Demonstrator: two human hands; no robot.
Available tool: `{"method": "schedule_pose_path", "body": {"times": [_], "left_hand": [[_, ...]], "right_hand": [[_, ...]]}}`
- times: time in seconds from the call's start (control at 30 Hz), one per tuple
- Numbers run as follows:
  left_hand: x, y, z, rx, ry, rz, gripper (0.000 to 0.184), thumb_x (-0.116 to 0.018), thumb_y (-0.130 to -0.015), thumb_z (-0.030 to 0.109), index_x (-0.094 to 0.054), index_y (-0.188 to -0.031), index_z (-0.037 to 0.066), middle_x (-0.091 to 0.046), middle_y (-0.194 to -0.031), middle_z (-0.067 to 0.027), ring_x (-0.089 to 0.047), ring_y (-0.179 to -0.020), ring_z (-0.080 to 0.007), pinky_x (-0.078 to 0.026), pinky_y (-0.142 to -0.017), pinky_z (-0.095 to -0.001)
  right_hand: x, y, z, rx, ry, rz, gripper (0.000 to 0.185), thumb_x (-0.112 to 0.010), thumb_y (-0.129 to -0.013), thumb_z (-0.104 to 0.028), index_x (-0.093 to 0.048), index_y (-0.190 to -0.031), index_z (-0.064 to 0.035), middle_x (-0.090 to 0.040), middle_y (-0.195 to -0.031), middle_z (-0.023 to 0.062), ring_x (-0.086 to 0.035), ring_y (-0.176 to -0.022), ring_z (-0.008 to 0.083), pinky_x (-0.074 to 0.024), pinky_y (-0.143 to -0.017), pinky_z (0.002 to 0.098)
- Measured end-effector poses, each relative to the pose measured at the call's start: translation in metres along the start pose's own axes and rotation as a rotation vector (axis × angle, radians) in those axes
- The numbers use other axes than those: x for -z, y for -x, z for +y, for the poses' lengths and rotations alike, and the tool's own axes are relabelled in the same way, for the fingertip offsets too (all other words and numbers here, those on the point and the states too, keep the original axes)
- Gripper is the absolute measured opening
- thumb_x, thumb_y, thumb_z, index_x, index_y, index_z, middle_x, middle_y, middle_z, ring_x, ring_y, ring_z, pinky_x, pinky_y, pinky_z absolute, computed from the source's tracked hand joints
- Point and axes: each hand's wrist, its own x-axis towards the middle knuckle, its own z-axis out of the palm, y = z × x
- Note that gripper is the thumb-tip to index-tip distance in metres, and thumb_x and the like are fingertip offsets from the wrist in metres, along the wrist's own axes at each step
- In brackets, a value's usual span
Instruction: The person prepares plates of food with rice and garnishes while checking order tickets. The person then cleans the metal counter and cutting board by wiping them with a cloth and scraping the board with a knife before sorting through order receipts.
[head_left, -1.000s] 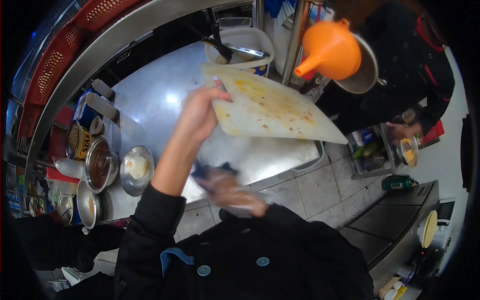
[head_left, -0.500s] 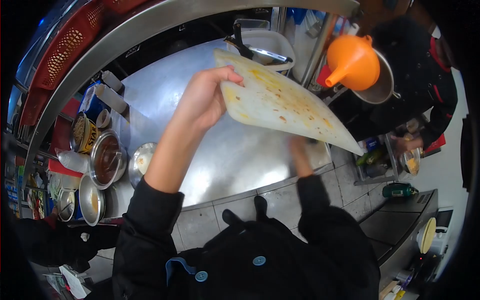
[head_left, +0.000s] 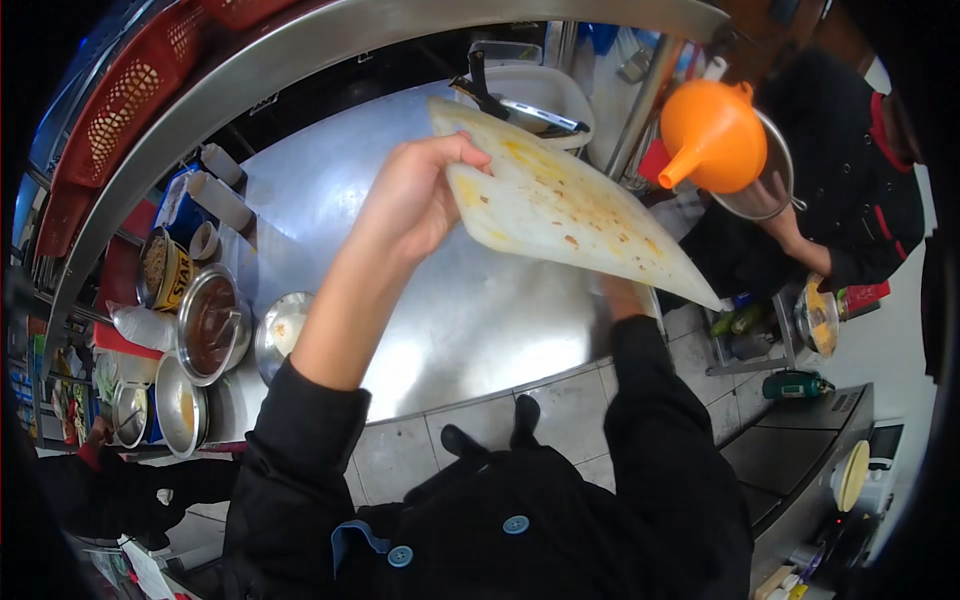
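My left hand (head_left: 425,195) grips the near left corner of a white cutting board (head_left: 560,205), holding it tilted above the steel table (head_left: 430,330). Yellow stains and brown crumbs mark the board's upper face. Under the board's right part, near the table's right edge, is my right hand (head_left: 622,298); the board covers most of it, so its fingers and anything in them are hidden.
Metal bowls (head_left: 180,405), a yellow can (head_left: 172,275) and squeeze bottles (head_left: 220,200) line the table's left side. Behind the board stands a white tub (head_left: 550,95) with knives. An orange funnel (head_left: 712,135) hangs at right, beside a co-worker (head_left: 850,170).
My right hand has moved from the table's front edge with a dark cloth to the right, under the board. The co-worker's hand has risen to the strainer behind the funnel.
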Motion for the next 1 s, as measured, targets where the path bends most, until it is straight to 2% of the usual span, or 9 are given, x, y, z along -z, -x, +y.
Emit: {"method": "schedule_pose_path", "body": {"times": [0.07, 0.13, 0.27, 0.37, 0.43, 0.5, 0.57, 0.7, 1.0], "left_hand": [[0.004, 0.004, 0.002, -0.01, -0.001, -0.001, 0.05, -0.053, -0.072, 0.002, -0.032, -0.117, -0.003, -0.056, -0.076, -0.013, -0.058, -0.072, -0.0179, -0.049, -0.069, -0.0285], [0.006, 0.005, 0.004, -0.027, 0.039, 0.016, 0.008, -0.051, -0.073, -0.003, -0.05, -0.081, -0.002, -0.052, -0.077, -0.0095, -0.055, -0.07, -0.0182, -0.047, -0.07, -0.0291], [0.021, -0.001, 0.006, -0.005, 0.034, -0.019, 0.005, -0.052, -0.073, -0.003, -0.051, -0.077, -0.001, -0.053, -0.076, -0.0093, -0.055, -0.07, -0.0179, -0.047, -0.069, -0.0276], [0.026, -0.005, 0.005, 0.044, 0.0, -0.059, 0.051, -0.053, -0.074, 0.001, -0.03, -0.119, -0.002, -0.057, -0.077, -0.0129, -0.058, -0.071, -0.0175, -0.048, -0.071, -0.028], [0.027, -0.008, 0.002, 0.016, -0.012, -0.046, 0.05, -0.053, -0.073, 0.002, -0.032, -0.119, -0.002, -0.058, -0.078, -0.0126, -0.059, -0.071, -0.0176, -0.048, -0.071, -0.028], [0.02, -0.006, -0.002, 0.005, -0.028, -0.027, 0.047, -0.054, -0.072, 0.001, -0.033, -0.114, -0.004, -0.056, -0.077, -0.0109, -0.057, -0.073, -0.0185, -0.046, -0.074, -0.0285], [0.016, -0.003, -0.007, -0.004, -0.038, -0.014, 0.043, -0.054, -0.071, 0.0, -0.035, -0.109, -0.005, -0.054, -0.075, -0.0092, -0.055, -0.074, -0.0193, -0.044, -0.076, -0.0291], [0.027, -0.008, -0.01, 0.008, -0.08, 0.001, 0.056, -0.056, -0.069, 0.003, -0.031, -0.118, -0.007, -0.054, -0.085, -0.0127, -0.054, -0.081, -0.0227, -0.041, -0.083, -0.031], [0.024, 0.021, -0.004, 0.069, -0.033, 0.039, 0.06, -0.051, -0.073, 0.004, -0.026, -0.126, -0.001, -0.05, -0.103, -0.0187, -0.056, -0.086, -0.0249, -0.046, -0.079, -0.0331]], "right_hand": [[0.031, 0.005, 0.048, -0.151, 0.024, 0.049, 0.041, -0.052, -0.078, -0.017, -0.05, -0.116, -0.004, -0.056, -0.095, 0.0174, -0.053, -0.084, 0.0325, -0.0421, -0.072, 0.0411], [0.057, 0.019, 0.064, -0.227, -0.04, 0.122, 0.042, -0.052, -0.078, -0.017, -0.049, -0.117, -0.004, -0.057, -0.093, 0.0173, -0.053, -0.08, 0.0326, -0.0428, -0.069, 0.0407], [0.093, 0.062, -0.042, 0.099, -0.33, 0.113, 0.044, -0.052, -0.076, -0.017, -0.048, -0.118, -0.0038, -0.058, -0.088, 0.0171, -0.055, -0.073, 0.0327, -0.0443, -0.063, 0.0399], [0.037, 0.128, -0.132, 0.526, -0.353, -0.285, 0.046, -0.053, -0.076, -0.017, -0.048, -0.119, -0.0037, -0.059, -0.084, 0.017, -0.057, -0.067, 0.0328, -0.0455, -0.058, 0.0393], [-0.025, 0.201, -0.177, 0.79, -0.48, -0.382, 0.042, -0.046, -0.081, -0.017, -0.047, -0.121, -0.0058, -0.061, -0.086, 0.0133, -0.058, -0.084, 0.0327, -0.0442, -0.071, 0.0428], [-0.013, 0.239, -0.239, 0.945, -0.21, -0.729, 0.041, -0.037, -0.088, -0.025, -0.045, -0.126, -0.0128, -0.044, -0.126, 0.0152, -0.034, -0.12, 0.0388, -0.0277, -0.097, 0.0507], [-0.025, 0.261, -0.241, 0.906, -0.454, -0.519, 0.04, -0.037, -0.086, -0.024, -0.048, -0.123, -0.0153, -0.031, -0.136, 0.0163, -0.026, -0.126, 0.0385, -0.0246, -0.097, 0.0561], [-0.005, 0.25, -0.18, 0.648, -0.43, -0.9, 0.038, -0.036, -0.091, -0.032, -0.045, -0.124, -0.0179, -0.031, -0.137, 0.0108, -0.031, -0.124, 0.0368, -0.024, -0.102, 0.0491], [0.07, 0.121, 0.121, -0.081, 0.371, 0.013, 0.033, -0.048, -0.075, -0.005, -0.057, -0.107, -0.0049, -0.054, -0.099, 0.0162, -0.054, -0.09, 0.0262, -0.0432, -0.076, 0.0348]]}}
